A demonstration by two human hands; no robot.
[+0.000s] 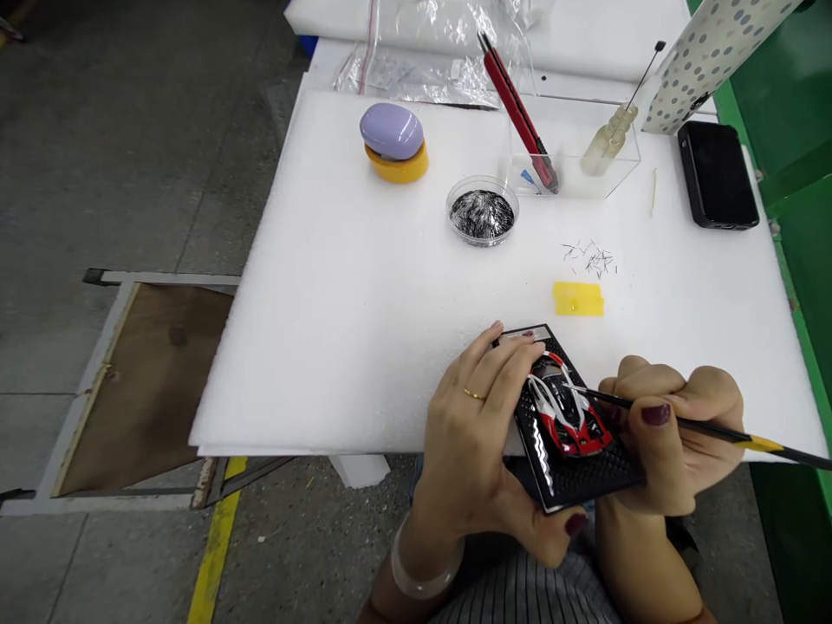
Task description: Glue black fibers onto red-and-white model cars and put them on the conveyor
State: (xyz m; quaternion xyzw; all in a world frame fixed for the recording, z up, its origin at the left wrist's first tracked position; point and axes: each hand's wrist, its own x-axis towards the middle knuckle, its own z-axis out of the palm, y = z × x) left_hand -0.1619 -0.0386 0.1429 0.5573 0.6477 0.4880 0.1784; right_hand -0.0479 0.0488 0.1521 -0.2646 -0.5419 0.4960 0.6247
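A model car (570, 407) in red, white and black sits on a black textured display base (552, 481) near the front edge of the foam-topped table. My left hand (484, 416) wraps round the base's left side, fingers over its far end and thumb at its near edge. Pinched in my right hand (682, 433) is a thin paintbrush (705, 426) with a black and yellow handle. Its fine tip reaches the upper middle of the car; whether it touches is too small to tell. Beyond the base lie a yellow piece (578, 299) and scattered thin black slivers (590, 257).
A round clear dish (482, 212) holds many black slivers. Behind it, a clear tray (607, 186) holds a red tweezers-like tool (516, 108) and a small bottle (609, 139). A purple case (391, 132) on a yellow round, and a black box (718, 175), stand farther out.
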